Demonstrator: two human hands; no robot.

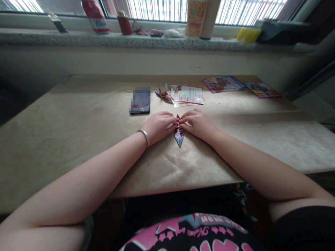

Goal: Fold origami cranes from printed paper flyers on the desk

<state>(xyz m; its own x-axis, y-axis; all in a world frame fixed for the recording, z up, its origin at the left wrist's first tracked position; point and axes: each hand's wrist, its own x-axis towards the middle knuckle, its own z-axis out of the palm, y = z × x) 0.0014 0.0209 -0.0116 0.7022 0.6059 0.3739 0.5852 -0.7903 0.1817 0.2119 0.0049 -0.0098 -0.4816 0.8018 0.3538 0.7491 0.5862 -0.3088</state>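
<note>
A narrow piece of folded colourful paper [179, 136] lies on the table between my hands, one pointed end toward me and the other away. My left hand [161, 126] pinches its middle from the left, with a silver bangle on that wrist. From the right, the fingertips of my right hand [199, 123] press on the same folded paper. The fingers partly cover the middle of the paper. Just beyond my hands sits another folded paper figure [163, 93], next to a stack of printed sheets [188, 94].
A phone [141, 101] with a blurred screen lies beyond my left hand. Colourful printed sheets [223, 84] and another printed stack [263, 90] rest at the table's [86, 139] far right. On the windowsill [146, 41] stand a red can [95, 17], a cup and a yellow object [248, 35].
</note>
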